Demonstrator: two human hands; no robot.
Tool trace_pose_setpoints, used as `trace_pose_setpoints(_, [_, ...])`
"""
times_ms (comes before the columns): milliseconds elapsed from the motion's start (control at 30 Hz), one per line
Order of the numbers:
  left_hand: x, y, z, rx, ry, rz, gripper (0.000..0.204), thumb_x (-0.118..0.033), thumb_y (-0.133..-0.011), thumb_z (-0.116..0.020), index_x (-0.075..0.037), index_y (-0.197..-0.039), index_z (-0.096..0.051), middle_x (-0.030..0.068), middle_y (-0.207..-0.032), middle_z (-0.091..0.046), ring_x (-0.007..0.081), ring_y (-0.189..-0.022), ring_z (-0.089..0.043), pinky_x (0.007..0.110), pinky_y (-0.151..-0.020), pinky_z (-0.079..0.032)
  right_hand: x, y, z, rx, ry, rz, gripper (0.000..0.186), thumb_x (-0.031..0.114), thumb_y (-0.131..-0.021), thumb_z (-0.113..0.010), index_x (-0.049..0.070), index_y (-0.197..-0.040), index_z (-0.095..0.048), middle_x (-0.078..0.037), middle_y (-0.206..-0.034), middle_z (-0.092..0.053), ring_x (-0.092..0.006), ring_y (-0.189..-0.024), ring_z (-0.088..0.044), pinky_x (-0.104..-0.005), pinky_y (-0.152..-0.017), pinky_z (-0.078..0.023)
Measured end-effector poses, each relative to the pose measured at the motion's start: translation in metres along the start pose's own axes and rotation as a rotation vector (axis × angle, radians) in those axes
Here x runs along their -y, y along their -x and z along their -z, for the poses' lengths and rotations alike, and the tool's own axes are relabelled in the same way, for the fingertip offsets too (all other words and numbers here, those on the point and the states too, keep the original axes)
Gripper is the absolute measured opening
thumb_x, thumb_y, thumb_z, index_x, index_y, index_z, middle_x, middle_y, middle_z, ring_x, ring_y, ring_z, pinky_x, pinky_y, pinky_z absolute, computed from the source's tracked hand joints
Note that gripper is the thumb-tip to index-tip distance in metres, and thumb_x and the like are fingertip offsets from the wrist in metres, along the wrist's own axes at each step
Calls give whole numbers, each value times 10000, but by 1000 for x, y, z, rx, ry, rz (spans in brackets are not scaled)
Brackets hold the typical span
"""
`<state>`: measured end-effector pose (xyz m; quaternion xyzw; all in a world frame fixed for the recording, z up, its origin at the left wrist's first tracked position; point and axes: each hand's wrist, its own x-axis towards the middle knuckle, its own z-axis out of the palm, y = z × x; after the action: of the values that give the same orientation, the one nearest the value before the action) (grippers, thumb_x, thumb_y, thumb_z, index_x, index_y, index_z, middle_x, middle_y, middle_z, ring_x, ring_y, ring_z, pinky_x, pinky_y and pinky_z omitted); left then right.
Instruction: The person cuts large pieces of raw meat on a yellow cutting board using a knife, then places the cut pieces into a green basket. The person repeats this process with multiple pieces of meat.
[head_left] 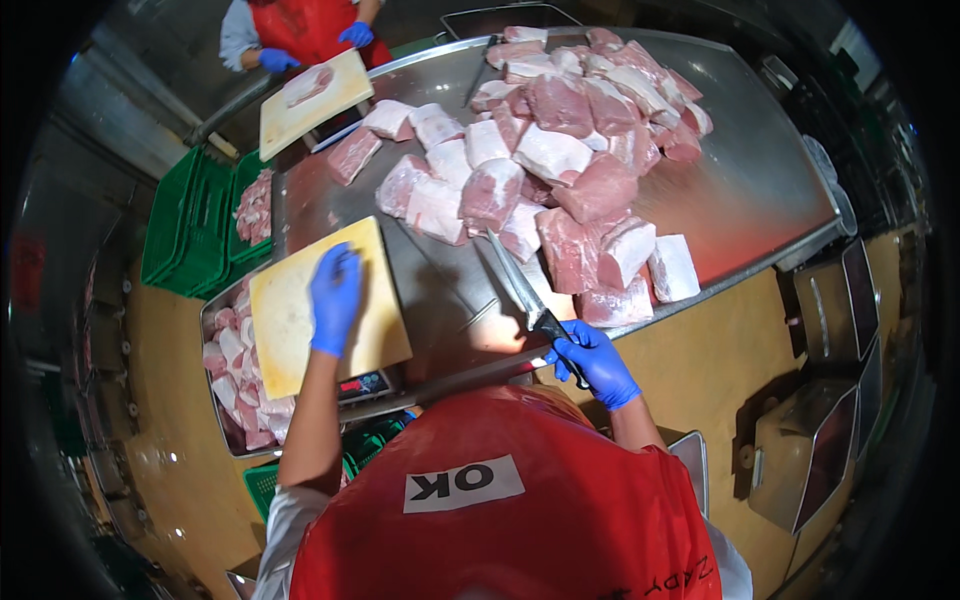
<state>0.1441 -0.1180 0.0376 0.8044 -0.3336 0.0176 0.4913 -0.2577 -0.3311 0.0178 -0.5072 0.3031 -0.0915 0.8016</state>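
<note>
My right hand (pixel 597 364), in a blue glove, grips the black handle of a boning knife (pixel 518 285). The blade points up and left toward the meat pile. Over a yellowed white cutting board (pixel 378 335) is my gloved left hand (pixel 336 296), its fingers loosely bent and nothing visible in them. Whether it touches the board I cannot tell. Large pale pink pieces of meat (pixel 592 185) with white fat lie heaped on the steel table (pixel 690 215), the nearest ones just beyond the knife.
A metal bin of smaller meat chunks (pixel 232 368) stands left of the board. Green crates (pixel 187 222) sit beyond it. Across the table, a co-worker in a red apron (pixel 305 32) stands by another board (pixel 335 98) with a meat slice. A second knife (pixel 480 70) lies near the heap.
</note>
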Motion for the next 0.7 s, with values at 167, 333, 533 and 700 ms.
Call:
trace_pose_setpoints(167, [-27, -7, -183, 639, 115, -160, 230, -151, -1003, -735, -18, -1190, -728, 56, -1067, -757, 124, -949, -700, 312, -871, -572, -7, 33, 52, -130, -139, 46, 276, 91, -1052, -634, -31, -1300, -628, -107, -918, -734, -148, -661, -666, -268, -620, -535])
trace_pose_setpoints(333, [-66, 18, -319, 1022, 344, 494, 304, -353, -1006, -759, -111, -1189, -731, 23, -1088, -735, 145, -979, -698, 319, -850, -567, -12, 72, 97, -364, -211, 69, 279, 107, -1060, -623, -29, -1304, -622, -115, -912, -731, -156, -650, -658, -283, -627, -544])
trace_pose_setpoints(533, [-42, 36, -371, 830, 1030, 995, 351, -320, -1013, -759, -95, -1275, -696, 3, -1136, -735, 148, -955, -703, 327, -862, -575, -14, 109, 135, -576, -275, 101, 307, 155, -1054, -630, -4, -1317, -628, -76, -896, -723, -129, -656, -629, -265, -632, -518])
trace_pose_setpoints(700, [-66, 26, -364, 827, 1069, 1055, 288, -299, -996, -772, -129, -1218, -702, 10, -1087, -737, 138, -1007, -710, 327, -897, -591, -18, 112, 152, -646, -301, 92, 296, 139, -1061, -609, 1, -1322, -627, -79, -904, -725, -129, -654, -629, -259, -622, -508])
